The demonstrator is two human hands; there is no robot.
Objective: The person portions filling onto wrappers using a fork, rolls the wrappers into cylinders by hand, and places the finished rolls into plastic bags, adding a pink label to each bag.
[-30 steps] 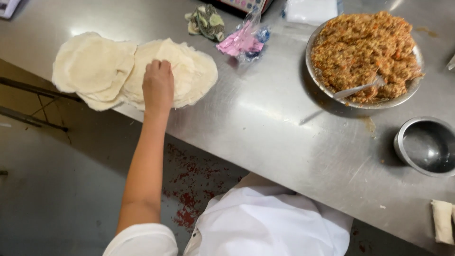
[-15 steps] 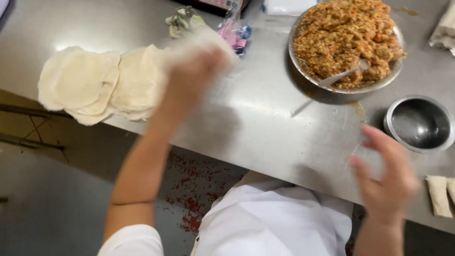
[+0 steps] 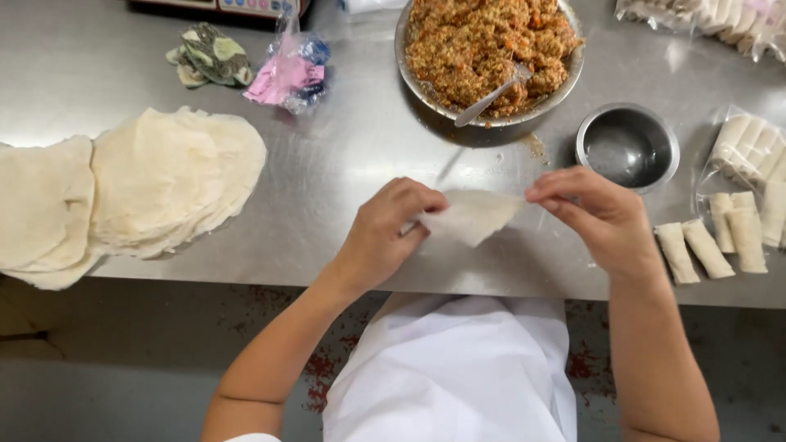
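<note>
Bright overhead light, glare on steel table (image 3: 344, 164)

Single head view looks steeply down, close over steel table (image 3: 344, 172)

A thin, pale wrapper sheet (image 3: 471, 217) hangs stretched and a bit folded, pinched at both ends, in the middle of the frame.

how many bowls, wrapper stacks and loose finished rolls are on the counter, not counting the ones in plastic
metal bowls: 2, the filling bowl and the small empty bowl
wrapper stacks: 2
loose rolls: 5
total: 9
</note>
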